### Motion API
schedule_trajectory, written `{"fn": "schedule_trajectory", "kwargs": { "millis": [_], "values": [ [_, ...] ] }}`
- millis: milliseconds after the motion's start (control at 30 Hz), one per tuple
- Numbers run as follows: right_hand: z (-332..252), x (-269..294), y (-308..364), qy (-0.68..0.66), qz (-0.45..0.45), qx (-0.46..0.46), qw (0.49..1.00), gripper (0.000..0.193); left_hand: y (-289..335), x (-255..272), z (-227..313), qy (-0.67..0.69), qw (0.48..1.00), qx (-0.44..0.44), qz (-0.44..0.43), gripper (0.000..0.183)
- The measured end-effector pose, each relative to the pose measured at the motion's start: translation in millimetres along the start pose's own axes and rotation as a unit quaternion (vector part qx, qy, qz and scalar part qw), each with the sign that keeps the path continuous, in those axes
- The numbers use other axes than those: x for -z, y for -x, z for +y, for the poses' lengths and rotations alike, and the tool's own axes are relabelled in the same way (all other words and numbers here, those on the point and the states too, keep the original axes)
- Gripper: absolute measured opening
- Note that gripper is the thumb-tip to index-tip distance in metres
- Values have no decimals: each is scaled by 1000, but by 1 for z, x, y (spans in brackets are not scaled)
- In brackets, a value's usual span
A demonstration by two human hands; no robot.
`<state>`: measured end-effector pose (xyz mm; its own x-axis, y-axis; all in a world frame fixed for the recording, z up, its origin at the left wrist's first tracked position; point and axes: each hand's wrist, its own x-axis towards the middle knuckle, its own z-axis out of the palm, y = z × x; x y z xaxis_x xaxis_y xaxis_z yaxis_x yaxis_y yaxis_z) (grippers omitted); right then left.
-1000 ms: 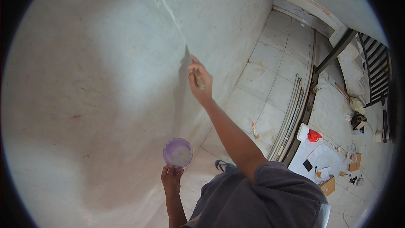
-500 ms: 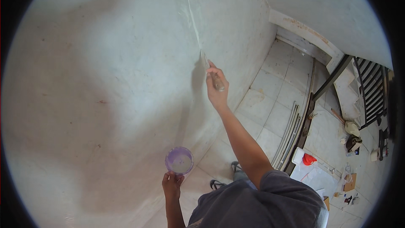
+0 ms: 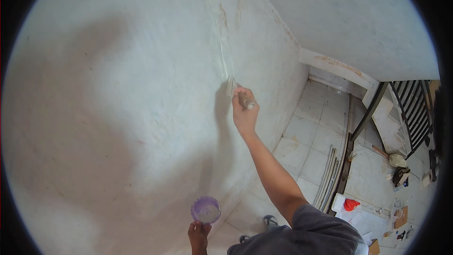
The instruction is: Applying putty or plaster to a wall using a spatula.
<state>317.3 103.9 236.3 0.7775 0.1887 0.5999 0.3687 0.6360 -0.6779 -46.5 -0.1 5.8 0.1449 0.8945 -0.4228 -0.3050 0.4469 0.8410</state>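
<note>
My right hand (image 3: 245,115) is closed around the handle of a putty knife (image 3: 230,85). Its blade meets the white wall (image 3: 155,99) at the lower end of a pale line of filler (image 3: 219,42) that runs up the wall. Lower down, the fingers of my left hand (image 3: 198,233) pinch the near rim of a purple round tub (image 3: 206,209). Whitish paste lies in the bottom of the tub, which is held out in front of the wall.
Long pipes (image 3: 327,179) lie on the tiled floor (image 3: 295,148) to the right. Farther right are a dark metal railing (image 3: 411,113), a red bag (image 3: 351,204), a white sheet and several small items. Brownish patches mark the wall near its corner.
The view has tilted upward, so the scene sits lower. The knife blade has turned to show more of its flat face against the wall. Both hands keep their hold.
</note>
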Motion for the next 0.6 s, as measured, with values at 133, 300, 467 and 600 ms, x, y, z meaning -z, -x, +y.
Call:
{"fn": "schedule_trajectory", "kwargs": {
  "millis": [133, 300, 467, 600],
  "values": [
    [-34, -27, -12, 43, -6, -60, 997, 11, -7, 5, -1, 17, 1000, -16, -3, 13],
    [-48, -41, -29, 80, -5, -53, 995, 11, -9, 7, -5, 37, 999, -24, 7, 13],
    [-75, -55, -46, 69, -18, -22, 997, 13, 3, -25, 26, 92, 995, -47, 15, 8],
    [-104, -70, -48, 46, -55, -17, 997, 12, 10, -21, 27, 102, 994, -31, 25, 5]
  ]
}}
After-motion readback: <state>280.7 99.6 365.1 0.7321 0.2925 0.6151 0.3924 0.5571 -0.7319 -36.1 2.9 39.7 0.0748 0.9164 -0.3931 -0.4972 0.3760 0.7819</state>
